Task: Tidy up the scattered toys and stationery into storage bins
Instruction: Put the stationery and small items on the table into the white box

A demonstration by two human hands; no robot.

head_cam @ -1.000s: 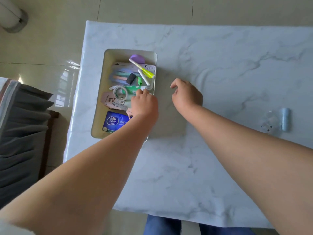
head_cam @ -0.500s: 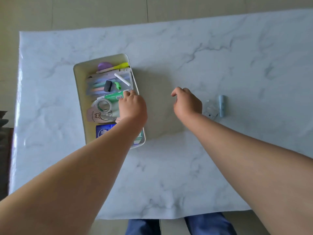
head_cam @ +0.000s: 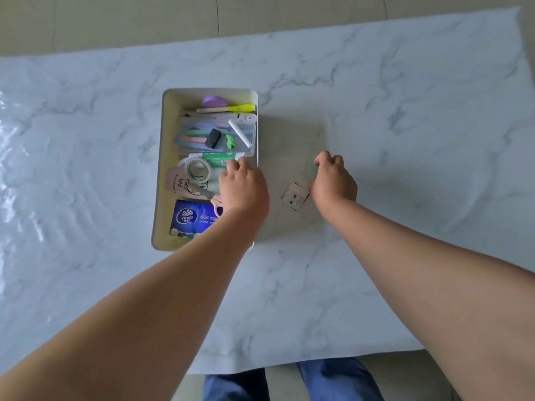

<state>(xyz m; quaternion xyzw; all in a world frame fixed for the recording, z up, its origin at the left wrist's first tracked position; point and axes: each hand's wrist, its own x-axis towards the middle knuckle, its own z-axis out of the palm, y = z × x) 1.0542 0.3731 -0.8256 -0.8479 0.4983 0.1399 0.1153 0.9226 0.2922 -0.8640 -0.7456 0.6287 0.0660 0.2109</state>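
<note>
Bin (head_cam: 162, 169): left hand (head_cam: 243, 186) grips its right rim, hiding scissors (head_cam: 215, 202); tissue pack (head_cam: 192, 218) reads "vinda". Right hand (head_cam: 333, 180) curled round something pale, unidentifiable; small packet (head_cam: 295, 196) blurred.

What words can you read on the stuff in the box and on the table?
"vinda" on the blue tissue pack in the bin; the white characters beside it are too blurred to read.
Pink card with a cartoon animal: small lettering along its edge, too blurred to read.
Green-and-white tube: print too small to read.
Small card on the table: dark marks, unreadable.
</note>
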